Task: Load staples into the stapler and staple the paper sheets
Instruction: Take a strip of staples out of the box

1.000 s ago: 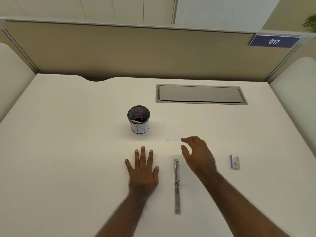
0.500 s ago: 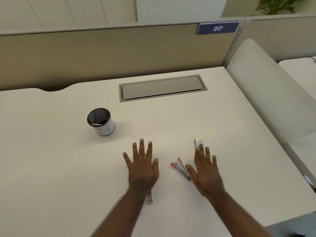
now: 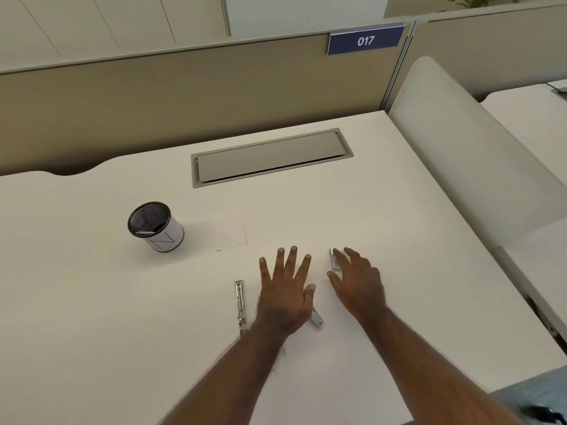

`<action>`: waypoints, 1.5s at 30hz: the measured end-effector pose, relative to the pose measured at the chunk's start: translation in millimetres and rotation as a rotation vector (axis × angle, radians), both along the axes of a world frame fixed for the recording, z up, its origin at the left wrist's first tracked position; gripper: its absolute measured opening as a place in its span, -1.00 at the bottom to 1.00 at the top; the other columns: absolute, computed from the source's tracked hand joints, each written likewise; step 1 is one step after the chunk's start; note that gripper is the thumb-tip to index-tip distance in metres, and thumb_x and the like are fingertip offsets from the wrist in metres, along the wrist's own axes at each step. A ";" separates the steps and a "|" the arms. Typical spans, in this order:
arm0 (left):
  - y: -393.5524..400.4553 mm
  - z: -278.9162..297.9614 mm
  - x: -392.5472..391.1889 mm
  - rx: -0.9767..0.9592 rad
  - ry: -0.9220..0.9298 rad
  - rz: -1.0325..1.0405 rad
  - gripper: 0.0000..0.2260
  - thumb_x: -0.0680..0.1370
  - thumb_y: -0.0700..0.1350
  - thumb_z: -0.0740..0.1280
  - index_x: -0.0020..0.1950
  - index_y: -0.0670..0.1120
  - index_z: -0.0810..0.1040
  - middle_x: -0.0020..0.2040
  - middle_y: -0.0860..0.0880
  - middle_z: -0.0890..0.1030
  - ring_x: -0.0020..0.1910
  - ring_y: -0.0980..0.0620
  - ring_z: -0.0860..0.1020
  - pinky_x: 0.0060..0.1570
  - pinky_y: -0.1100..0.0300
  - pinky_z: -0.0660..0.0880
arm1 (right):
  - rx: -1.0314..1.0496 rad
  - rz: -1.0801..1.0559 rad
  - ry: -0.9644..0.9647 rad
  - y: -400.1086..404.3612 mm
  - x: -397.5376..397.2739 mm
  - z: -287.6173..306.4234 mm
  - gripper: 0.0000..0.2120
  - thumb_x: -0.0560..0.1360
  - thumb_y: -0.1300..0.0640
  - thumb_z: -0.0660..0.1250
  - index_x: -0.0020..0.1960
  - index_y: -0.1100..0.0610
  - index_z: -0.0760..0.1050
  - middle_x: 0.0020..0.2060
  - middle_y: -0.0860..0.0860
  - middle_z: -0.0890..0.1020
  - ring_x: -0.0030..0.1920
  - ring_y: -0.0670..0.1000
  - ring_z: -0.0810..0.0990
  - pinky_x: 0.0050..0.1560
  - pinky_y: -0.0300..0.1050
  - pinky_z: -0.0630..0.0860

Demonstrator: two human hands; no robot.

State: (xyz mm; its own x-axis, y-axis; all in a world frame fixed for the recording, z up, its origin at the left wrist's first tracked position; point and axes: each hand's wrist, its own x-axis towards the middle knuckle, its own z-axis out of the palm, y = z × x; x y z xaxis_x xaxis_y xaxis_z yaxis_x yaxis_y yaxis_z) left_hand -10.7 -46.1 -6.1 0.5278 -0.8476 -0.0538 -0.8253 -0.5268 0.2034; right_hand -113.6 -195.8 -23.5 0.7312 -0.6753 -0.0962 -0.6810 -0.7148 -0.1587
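Left hand flat on desk, fingers spread, grasping nothing, partly covering opened stapler. Right hand relaxed, fingertips over staple box; contact unclear.

Desk: bears everything below.
Cup: far left, behind the hands.
Paper sheets: just right of the cup, flat.
Cable hatch: set in the desk behind the paper.
Stapler: left of left hand; another part shows at that hand's right.
Staple box: under fingertips of right hand.
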 end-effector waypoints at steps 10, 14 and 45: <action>-23.6 -1.6 -7.7 -0.063 0.243 0.001 -0.46 0.61 -0.03 0.10 0.58 -0.01 0.07 0.61 -0.06 0.02 0.59 -0.09 -0.11 0.51 -0.10 -0.21 | 0.236 -0.149 -0.206 -14.5 16.5 0.2 -0.84 0.53 0.11 0.31 0.10 0.09 0.52 0.08 0.07 0.55 0.08 0.09 0.52 -0.01 -0.05 0.52; -27.4 19.2 0.7 -0.394 0.667 0.240 -0.53 0.61 -0.16 0.23 0.52 -0.01 0.25 0.54 -0.01 0.26 0.52 0.04 0.19 0.44 0.27 0.13 | 0.503 -0.159 -0.497 -1.6 22.3 30.7 -0.83 0.44 0.13 0.41 0.02 0.03 0.54 -0.02 -0.05 0.58 -0.06 -0.07 0.61 -0.11 -0.27 0.52; 47.0 64.0 46.6 -1.170 2.057 0.446 -0.88 0.54 -0.12 0.31 0.02 -0.11 0.57 -0.02 -0.20 0.64 -0.17 -0.06 0.66 -0.37 0.20 0.62 | 0.169 0.385 -0.731 98.0 25.6 124.7 -0.81 0.50 0.03 0.39 0.05 0.07 0.65 0.03 -0.05 0.62 0.04 -0.12 0.60 -0.10 -0.25 0.58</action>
State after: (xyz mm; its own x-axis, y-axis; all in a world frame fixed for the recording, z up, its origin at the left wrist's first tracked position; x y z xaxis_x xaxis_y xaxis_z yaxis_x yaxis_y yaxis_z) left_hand 35.9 0.9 57.9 0.5212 -0.7968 -0.3056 0.8040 0.3384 0.4889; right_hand -88.0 -97.8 101.2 0.8249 -0.3850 0.4138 -0.0784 -0.8030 -0.5908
